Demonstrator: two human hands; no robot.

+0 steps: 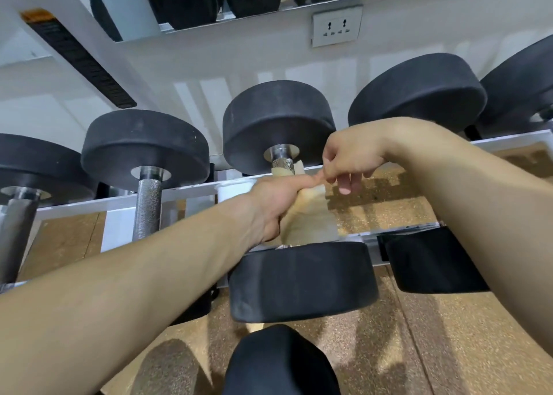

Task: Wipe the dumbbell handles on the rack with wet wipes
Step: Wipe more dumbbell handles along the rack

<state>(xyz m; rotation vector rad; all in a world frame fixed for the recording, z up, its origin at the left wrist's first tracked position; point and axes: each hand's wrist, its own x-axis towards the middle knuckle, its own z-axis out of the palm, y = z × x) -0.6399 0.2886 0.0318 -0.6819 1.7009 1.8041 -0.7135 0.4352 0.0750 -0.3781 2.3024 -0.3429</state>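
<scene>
Wet wipe (308,218) sits wrapped round the handle (282,164) of the middle dumbbell (302,278) on the rack (191,189). My left hand (275,206) grips wipe and handle together, fingers (299,182) curled round them. Bare knurled steel shows just beyond my fingers. My right hand (350,161) hovers just above, loosely curled at my left fingertip; I cannot tell whether it pinches anything. A neighbouring dumbbell (146,155) lies left of my fingers.

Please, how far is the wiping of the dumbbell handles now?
Done: nothing shows which handles are already wiped. In hand: the left hand grips a pale wet wipe wrapped round the knurled steel handle of the middle black dumbbell; the right hand curls near the wipe's top, grip unclear. Left: possibly the bare steel handle beside it and others.
</scene>
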